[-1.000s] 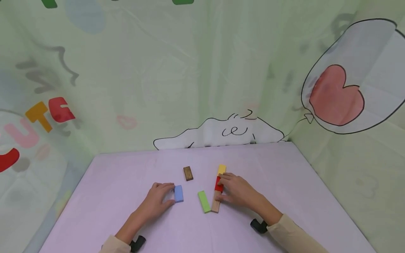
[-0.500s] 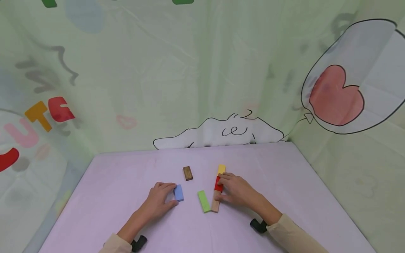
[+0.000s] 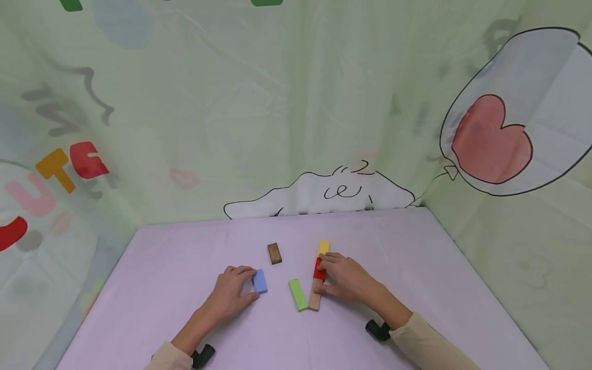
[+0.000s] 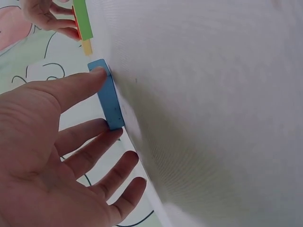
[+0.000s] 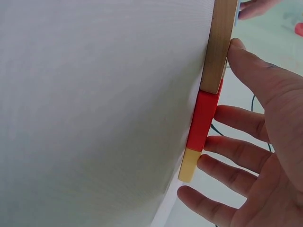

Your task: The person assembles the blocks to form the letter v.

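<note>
My left hand pinches a small blue wooden block by its two ends. In the left wrist view the thumb is at the near end and fingers are at the far end. A row of three blocks lies to the right: a yellow one at the back, a red one in the middle and a plain wood one in front. My right hand rests against this row, fingertips on the red block and thumb on the plain one. Between the hands lies a green block, its front end close to the plain block.
A dark brown block lies behind the blue one. The blocks are on a table with a pale lilac cover. Printed cloth walls stand along the table's back and sides.
The left thumb and fingers have closed in on the blue block, which has shifted slightly toward the back. My right hand and the row stay where they were.
</note>
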{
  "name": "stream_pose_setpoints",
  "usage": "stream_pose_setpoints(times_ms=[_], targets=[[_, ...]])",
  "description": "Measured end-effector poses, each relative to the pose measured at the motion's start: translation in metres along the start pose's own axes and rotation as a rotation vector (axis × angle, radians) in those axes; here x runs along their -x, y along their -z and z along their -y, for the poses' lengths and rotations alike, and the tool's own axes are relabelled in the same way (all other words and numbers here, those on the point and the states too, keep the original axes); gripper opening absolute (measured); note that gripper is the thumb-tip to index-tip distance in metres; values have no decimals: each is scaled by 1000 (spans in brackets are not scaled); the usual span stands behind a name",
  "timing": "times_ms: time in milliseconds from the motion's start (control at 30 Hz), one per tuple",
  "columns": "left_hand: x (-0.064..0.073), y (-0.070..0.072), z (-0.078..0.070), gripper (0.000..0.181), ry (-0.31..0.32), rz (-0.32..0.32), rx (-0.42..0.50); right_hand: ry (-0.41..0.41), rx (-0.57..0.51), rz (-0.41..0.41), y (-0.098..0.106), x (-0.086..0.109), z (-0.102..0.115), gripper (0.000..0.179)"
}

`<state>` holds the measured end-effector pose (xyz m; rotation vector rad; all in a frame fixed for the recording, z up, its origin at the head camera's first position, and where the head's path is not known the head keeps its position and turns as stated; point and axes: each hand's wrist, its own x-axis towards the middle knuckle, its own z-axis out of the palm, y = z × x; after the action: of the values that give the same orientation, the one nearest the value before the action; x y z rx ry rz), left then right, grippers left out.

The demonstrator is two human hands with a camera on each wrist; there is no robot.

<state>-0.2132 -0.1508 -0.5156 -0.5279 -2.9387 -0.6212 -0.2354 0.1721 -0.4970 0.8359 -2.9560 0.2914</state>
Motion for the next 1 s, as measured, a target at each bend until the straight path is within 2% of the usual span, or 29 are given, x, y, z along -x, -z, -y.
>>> stream_pose_setpoints(times_ms=[300, 767, 1000], targets=[[-1, 1, -2, 53, 36, -28, -13, 14, 8, -13, -1, 0, -1, 50], [-3, 3, -11, 52, -1, -114, -20, 30, 5, -28, 0, 1, -2, 50], [-4, 2, -15, 51, -7, -110, 6, 9, -6, -10, -1, 0, -2, 50]])
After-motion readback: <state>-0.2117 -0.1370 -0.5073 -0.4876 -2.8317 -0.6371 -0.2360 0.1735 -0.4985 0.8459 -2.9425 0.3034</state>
